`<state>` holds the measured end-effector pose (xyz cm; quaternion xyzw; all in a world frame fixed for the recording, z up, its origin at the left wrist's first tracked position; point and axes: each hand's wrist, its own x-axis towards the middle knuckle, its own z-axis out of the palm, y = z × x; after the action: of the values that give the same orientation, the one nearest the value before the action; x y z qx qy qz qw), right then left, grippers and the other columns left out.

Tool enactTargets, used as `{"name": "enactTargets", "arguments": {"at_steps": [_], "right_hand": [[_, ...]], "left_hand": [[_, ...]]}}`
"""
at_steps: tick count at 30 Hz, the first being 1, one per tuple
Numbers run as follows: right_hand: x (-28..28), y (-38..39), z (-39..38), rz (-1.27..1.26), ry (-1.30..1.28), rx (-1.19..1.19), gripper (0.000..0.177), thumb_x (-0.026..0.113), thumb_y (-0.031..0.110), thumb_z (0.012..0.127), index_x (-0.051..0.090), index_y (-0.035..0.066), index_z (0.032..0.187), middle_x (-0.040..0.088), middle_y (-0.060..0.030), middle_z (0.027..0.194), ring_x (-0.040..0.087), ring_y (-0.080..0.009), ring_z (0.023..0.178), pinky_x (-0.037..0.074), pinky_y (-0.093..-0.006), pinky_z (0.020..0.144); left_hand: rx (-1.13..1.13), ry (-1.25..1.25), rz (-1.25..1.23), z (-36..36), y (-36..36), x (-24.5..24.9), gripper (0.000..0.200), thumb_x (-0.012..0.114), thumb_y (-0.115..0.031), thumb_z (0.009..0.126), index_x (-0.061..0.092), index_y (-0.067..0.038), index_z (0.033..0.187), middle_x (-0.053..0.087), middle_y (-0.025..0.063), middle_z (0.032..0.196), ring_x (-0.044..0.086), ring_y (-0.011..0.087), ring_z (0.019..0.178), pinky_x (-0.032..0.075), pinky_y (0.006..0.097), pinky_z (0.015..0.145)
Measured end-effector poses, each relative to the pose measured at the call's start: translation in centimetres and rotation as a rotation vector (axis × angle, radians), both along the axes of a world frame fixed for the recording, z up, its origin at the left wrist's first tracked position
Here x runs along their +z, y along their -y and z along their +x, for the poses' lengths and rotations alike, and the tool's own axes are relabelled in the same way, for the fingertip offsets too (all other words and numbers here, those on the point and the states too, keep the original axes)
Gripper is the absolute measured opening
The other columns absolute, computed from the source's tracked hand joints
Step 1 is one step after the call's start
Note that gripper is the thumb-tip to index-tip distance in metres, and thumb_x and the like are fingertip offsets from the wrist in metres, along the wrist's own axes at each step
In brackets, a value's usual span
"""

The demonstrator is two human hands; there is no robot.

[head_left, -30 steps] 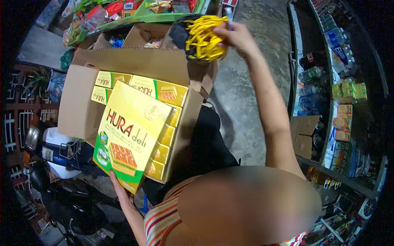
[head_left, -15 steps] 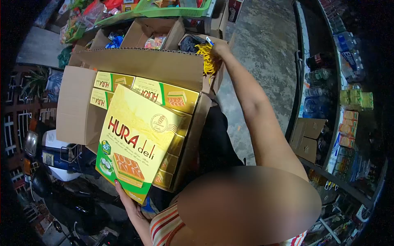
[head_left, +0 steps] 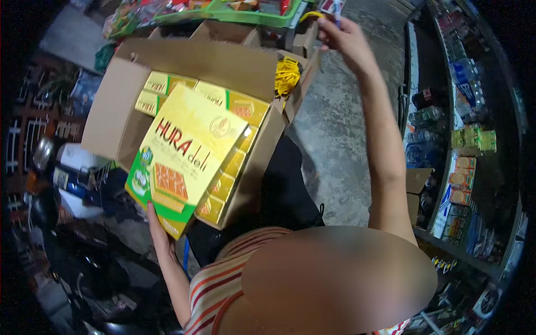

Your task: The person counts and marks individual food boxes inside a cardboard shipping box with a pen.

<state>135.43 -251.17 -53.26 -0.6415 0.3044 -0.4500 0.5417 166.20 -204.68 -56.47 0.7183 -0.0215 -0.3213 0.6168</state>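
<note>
My left hand [head_left: 159,233] grips the lower edge of a yellow and green HURA deli cake box [head_left: 184,151], its thumb on the front. That box leans tilted over an open cardboard carton [head_left: 251,170] packed with several more yellow and gold HURA boxes [head_left: 247,106]. Beyond the carton's far right corner, my right hand [head_left: 347,44] is raised with its fingers pinched. From it sticks a pen [head_left: 338,12], white and blue, and a curved yellow strip [head_left: 311,15] extends from the fingertips. A bundle of yellow strips [head_left: 287,77] lies in a box compartment below it.
Green baskets [head_left: 254,18] with packets stand at the far side. Shelves on the right hold bottles [head_left: 424,114] and orange packs [head_left: 462,181]. A motorbike [head_left: 84,173] stands at the left. Concrete floor [head_left: 329,151] shows between the carton and the shelves.
My right hand has lifted away from the yellow bundle, upward and to the right, drawing out a yellow strip with the pen still held. My left hand keeps its hold on the cake box.
</note>
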Motion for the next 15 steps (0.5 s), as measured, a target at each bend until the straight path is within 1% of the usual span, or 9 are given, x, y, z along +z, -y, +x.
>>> {"name": "enactTargets", "arguments": {"at_steps": [2,3,5,6,8,9,11,12,15], "right_hand": [[3.1,-3.3,-1.3,-0.078,-0.086,0.019,0.023,0.060,0.027,0.094,0.066,0.007,0.105,0.055,0.0055,0.074,0.051,-0.0028,0.064,0.041,-0.0201,0.052],[4.3,-5.1,-1.6,-0.095,-0.114,0.045,0.025,0.059,0.028,0.095,0.066,0.007,0.107,0.054,0.0064,0.073,0.049,-0.0021,0.061,0.038,-0.0192,0.050],[6.4,-10.4,-0.6,-0.102,-0.115,0.141,0.025,0.059,0.028,0.095,0.067,0.007,0.105,0.055,0.0056,0.071,0.049,-0.0026,0.059,0.038,-0.0191,0.049],[7.2,-12.9,-0.1,-0.112,-0.119,0.200,0.024,0.058,0.027,0.095,0.067,0.007,0.103,0.057,0.0048,0.070,0.050,-0.0031,0.057,0.038,-0.0189,0.048],[7.3,-17.6,1.7,-0.027,-0.145,0.290,0.026,0.058,0.028,0.095,0.068,0.007,0.105,0.056,0.0057,0.068,0.049,-0.0012,0.057,0.037,-0.0184,0.047],[7.4,-19.6,2.6,0.002,-0.163,0.342,0.026,0.057,0.029,0.096,0.068,0.007,0.105,0.055,0.0056,0.067,0.049,-0.0013,0.057,0.037,-0.0183,0.046],[6.7,-22.6,4.2,0.149,-0.164,0.516,0.027,0.057,0.029,0.096,0.068,0.007,0.105,0.056,0.0054,0.068,0.050,-0.0014,0.058,0.037,-0.0176,0.047],[6.1,-24.0,4.9,0.153,-0.161,0.542,0.026,0.057,0.030,0.096,0.068,0.007,0.104,0.056,0.0059,0.069,0.051,-0.0018,0.058,0.038,-0.0170,0.047],[4.2,-27.4,6.1,0.333,-0.168,0.574,0.027,0.055,0.030,0.097,0.067,0.006,0.104,0.055,0.0062,0.068,0.048,-0.0021,0.054,0.038,-0.0163,0.049]], "left_hand": [[-0.011,0.853,0.454,3.1,-1.9,-2.5,0.067,0.060,-0.037,0.092,0.034,0.004,0.139,0.038,0.0245,0.137,0.042,0.0327,0.123,0.033,0.0382,0.104],[-0.004,1.107,0.447,0.5,-0.5,0.7,0.064,0.063,-0.028,0.091,0.036,0.004,0.138,0.038,0.0235,0.133,0.040,0.0330,0.124,0.031,0.0410,0.105],[-0.091,1.235,0.236,-2.5,1.6,5.5,0.046,0.062,-0.015,0.090,0.047,0.002,0.130,0.046,0.0180,0.124,0.046,0.0266,0.116,0.036,0.0369,0.100],[-0.208,1.233,0.138,-3.3,2.3,6.6,0.034,0.057,-0.012,0.093,0.054,0.000,0.124,0.052,0.0119,0.120,0.050,0.0204,0.114,0.037,0.0307,0.099],[-0.481,1.076,-0.076,-6.0,4.4,8.9,0.022,0.060,-0.004,0.088,0.062,0.000,0.110,0.059,0.0085,0.104,0.057,0.0189,0.098,0.044,0.0282,0.088],[-0.524,0.718,-0.203,-7.3,5.4,8.6,0.025,0.061,-0.004,0.088,0.061,0.000,0.113,0.059,0.0075,0.105,0.057,0.0169,0.098,0.044,0.0265,0.088],[-0.647,0.365,-0.412,-9.2,7.0,8.1,0.044,0.065,-0.004,0.087,0.049,0.000,0.128,0.056,0.0065,0.108,0.055,0.0093,0.092,0.046,0.0232,0.084],[-0.649,0.260,-0.447,-9.9,7.5,7.9,0.048,0.065,-0.003,0.088,0.045,0.001,0.131,0.054,0.0070,0.112,0.054,0.0071,0.093,0.047,0.0212,0.082],[-0.585,0.096,-0.511,-9.7,6.6,6.2,0.026,0.063,-0.007,0.091,0.058,0.001,0.115,0.062,0.0036,0.093,0.057,0.0065,0.077,0.049,0.0201,0.073]]}}
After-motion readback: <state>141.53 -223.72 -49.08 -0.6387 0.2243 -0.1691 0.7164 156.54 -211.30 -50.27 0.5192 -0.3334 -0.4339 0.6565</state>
